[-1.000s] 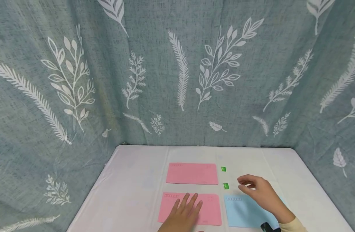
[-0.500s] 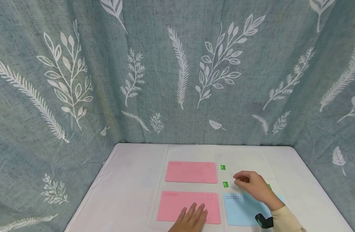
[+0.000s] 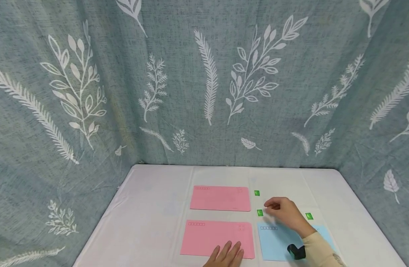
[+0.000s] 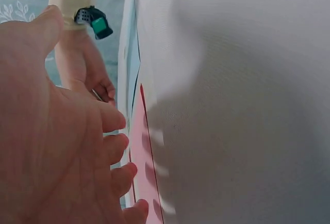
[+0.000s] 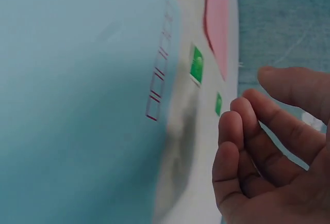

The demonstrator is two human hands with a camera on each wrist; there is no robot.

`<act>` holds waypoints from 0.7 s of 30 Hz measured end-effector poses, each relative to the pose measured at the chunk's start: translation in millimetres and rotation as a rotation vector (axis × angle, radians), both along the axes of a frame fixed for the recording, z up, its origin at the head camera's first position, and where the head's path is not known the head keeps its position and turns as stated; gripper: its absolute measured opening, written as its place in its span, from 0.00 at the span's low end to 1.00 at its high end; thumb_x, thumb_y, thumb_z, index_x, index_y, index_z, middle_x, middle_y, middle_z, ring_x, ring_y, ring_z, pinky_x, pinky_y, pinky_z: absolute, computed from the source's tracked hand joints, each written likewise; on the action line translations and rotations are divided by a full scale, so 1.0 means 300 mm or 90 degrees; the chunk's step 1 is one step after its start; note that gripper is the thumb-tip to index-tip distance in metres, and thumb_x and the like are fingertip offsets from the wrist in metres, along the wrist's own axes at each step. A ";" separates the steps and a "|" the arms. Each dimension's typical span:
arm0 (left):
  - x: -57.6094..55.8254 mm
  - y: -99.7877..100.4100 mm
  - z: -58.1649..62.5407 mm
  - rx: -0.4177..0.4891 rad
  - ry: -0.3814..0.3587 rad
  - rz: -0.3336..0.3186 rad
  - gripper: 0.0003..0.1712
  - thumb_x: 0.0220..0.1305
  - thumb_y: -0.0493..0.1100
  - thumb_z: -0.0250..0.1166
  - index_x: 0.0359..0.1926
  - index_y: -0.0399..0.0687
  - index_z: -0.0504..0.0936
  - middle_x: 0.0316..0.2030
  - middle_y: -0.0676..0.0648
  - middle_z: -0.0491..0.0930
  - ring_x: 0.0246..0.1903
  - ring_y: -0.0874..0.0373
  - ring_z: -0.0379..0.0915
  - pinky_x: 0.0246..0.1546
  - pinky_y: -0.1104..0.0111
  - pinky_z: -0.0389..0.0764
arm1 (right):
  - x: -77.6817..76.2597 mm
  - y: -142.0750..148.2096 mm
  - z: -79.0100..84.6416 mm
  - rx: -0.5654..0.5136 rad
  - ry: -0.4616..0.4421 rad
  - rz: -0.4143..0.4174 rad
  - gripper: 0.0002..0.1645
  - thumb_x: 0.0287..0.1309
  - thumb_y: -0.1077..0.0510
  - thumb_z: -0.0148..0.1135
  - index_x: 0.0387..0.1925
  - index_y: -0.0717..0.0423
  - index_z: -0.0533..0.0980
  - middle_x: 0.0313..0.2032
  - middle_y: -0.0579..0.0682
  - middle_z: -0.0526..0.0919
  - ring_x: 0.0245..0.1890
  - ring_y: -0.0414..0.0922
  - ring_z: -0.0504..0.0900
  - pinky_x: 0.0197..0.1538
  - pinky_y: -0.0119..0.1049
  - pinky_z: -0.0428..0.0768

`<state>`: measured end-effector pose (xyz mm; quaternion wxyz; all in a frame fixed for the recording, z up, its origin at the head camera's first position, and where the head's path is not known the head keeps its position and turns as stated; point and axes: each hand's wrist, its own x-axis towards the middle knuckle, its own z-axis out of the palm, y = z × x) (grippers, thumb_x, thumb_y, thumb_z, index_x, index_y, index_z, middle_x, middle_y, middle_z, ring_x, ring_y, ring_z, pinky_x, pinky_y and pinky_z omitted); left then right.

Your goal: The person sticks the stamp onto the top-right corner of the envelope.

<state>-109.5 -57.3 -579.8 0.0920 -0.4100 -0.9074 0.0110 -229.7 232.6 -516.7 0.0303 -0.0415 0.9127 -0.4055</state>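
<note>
My left hand (image 3: 225, 255), fingers straight, is over the lower right edge of the near pink envelope (image 3: 204, 239). In the left wrist view its fingers (image 4: 116, 149) look raised off the paper. The right hand (image 3: 287, 215) hangs above the top edge of a blue envelope (image 3: 274, 246). Its fingers bend loosely, and the right wrist view has nothing between thumb and fingertips (image 5: 240, 108). Closest to those fingertips lies a green stamp (image 3: 260, 213). Another green stamp (image 3: 257, 193) sits farther back, and a third stamp (image 3: 309, 216) lies right of the hand.
Behind the near envelope lies a second pink envelope (image 3: 220, 198). All rest flat on a white-covered table (image 3: 151, 215). A patterned green-grey curtain (image 3: 191, 92) hangs along the back and both sides. A black device (image 3: 296, 252) is strapped at the right wrist.
My left hand has slid right and back toward me, uncovering more of the pink envelope. The right hand has shifted left toward the nearer stamp, bringing the rightmost stamp into view.
</note>
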 end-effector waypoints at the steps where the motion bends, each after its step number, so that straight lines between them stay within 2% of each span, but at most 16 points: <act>1: 0.000 0.000 -0.001 -0.003 -0.003 -0.001 0.44 0.76 0.71 0.26 0.75 0.51 0.67 0.73 0.52 0.66 0.69 0.55 0.65 0.59 0.57 0.75 | -0.002 -0.006 -0.004 0.001 -0.002 0.004 0.07 0.62 0.61 0.69 0.42 0.56 0.86 0.33 0.44 0.84 0.35 0.41 0.80 0.41 0.40 0.79; 6: 0.001 0.003 -0.003 -0.008 -0.012 -0.004 0.45 0.76 0.70 0.24 0.74 0.50 0.67 0.73 0.51 0.66 0.69 0.54 0.65 0.60 0.57 0.74 | -0.016 -0.021 -0.034 0.022 -0.002 0.021 0.04 0.61 0.64 0.69 0.38 0.55 0.85 0.30 0.43 0.81 0.32 0.41 0.77 0.38 0.38 0.78; 16: -0.002 0.001 0.011 -0.023 -0.031 0.007 0.46 0.76 0.71 0.23 0.74 0.49 0.66 0.73 0.49 0.65 0.70 0.53 0.64 0.60 0.58 0.74 | -0.037 -0.039 -0.072 0.058 0.006 0.013 0.05 0.57 0.64 0.72 0.33 0.52 0.83 0.25 0.44 0.77 0.28 0.42 0.74 0.34 0.37 0.75; 17: -0.004 0.000 0.006 -0.025 -0.024 0.006 0.46 0.76 0.71 0.24 0.74 0.49 0.66 0.73 0.49 0.65 0.70 0.53 0.64 0.60 0.58 0.74 | -0.037 -0.042 -0.073 0.061 0.010 0.013 0.06 0.57 0.64 0.72 0.33 0.52 0.82 0.25 0.44 0.76 0.28 0.42 0.74 0.34 0.37 0.74; 19: -0.008 -0.001 -0.013 -0.025 0.021 0.002 0.44 0.77 0.70 0.25 0.73 0.49 0.68 0.72 0.50 0.67 0.68 0.54 0.66 0.59 0.59 0.75 | -0.039 -0.048 -0.071 0.072 0.014 0.018 0.07 0.57 0.64 0.73 0.33 0.51 0.82 0.25 0.43 0.76 0.27 0.42 0.73 0.34 0.36 0.74; 21: -0.012 0.002 -0.043 -0.009 0.101 -0.013 0.41 0.78 0.69 0.30 0.70 0.51 0.71 0.69 0.51 0.71 0.65 0.56 0.70 0.56 0.60 0.77 | -0.040 -0.049 -0.066 0.083 0.016 0.021 0.08 0.56 0.65 0.73 0.32 0.51 0.81 0.24 0.43 0.75 0.27 0.42 0.73 0.33 0.37 0.73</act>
